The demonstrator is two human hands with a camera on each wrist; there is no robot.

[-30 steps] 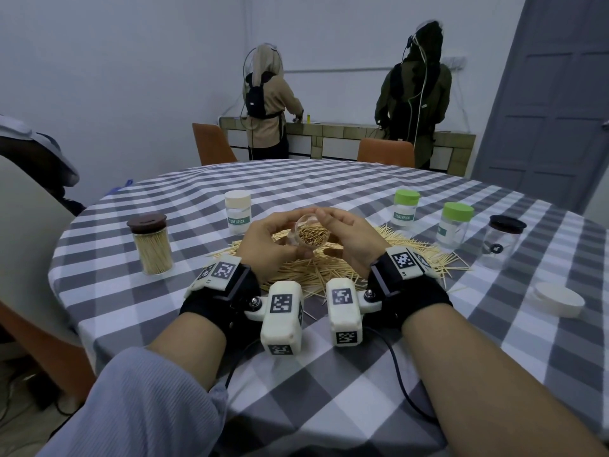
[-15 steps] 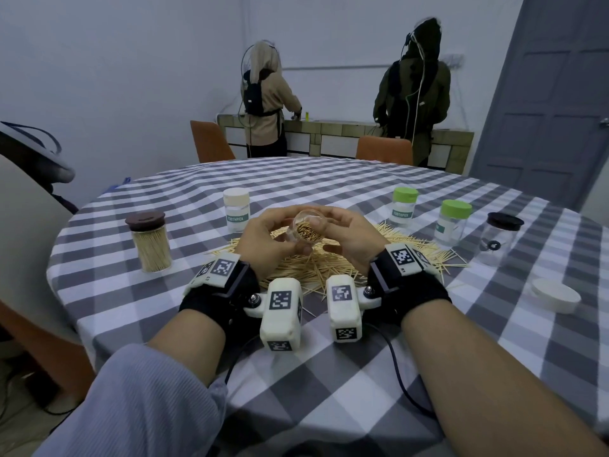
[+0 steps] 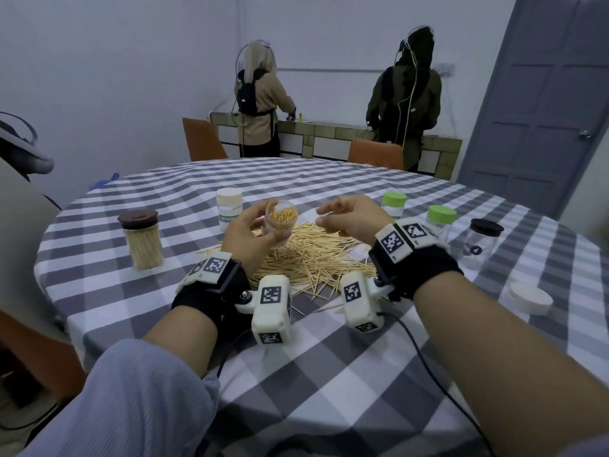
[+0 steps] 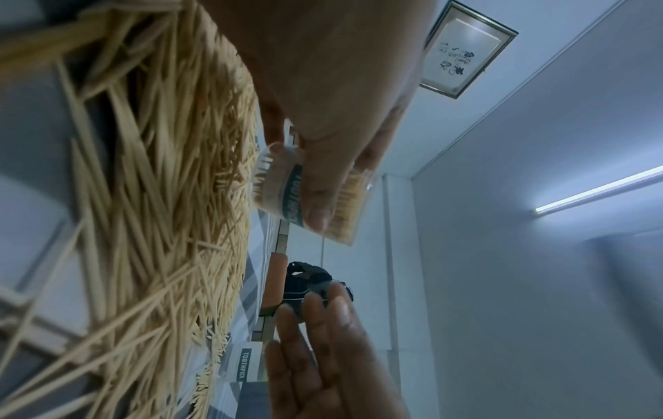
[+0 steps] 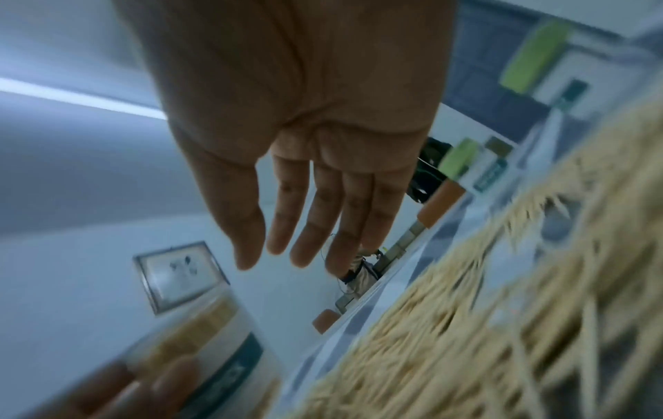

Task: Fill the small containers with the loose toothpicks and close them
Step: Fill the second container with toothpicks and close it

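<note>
My left hand (image 3: 250,230) grips a small clear container (image 3: 280,222), lidless and full of toothpicks, above the pile of loose toothpicks (image 3: 313,255) on the checked table. In the left wrist view the thumb lies across the container (image 4: 312,195) with its "TOOTHPICK" label. My right hand (image 3: 342,217) hovers just right of it, fingers straight and empty, as the right wrist view shows with the right hand (image 5: 305,215) and the blurred container (image 5: 201,340). A loose white lid (image 3: 530,297) lies at the right.
Other jars stand around the pile: a brown-lidded full jar (image 3: 142,239), a white-lidded one (image 3: 229,207), two green-lidded ones (image 3: 394,204) (image 3: 441,222), a black-lidded empty jar (image 3: 481,240). Two persons stand at a far counter, behind orange chairs.
My hands have parted. The right hand left the container and moved right; the left hand now holds the container alone, slightly left and more upright.
</note>
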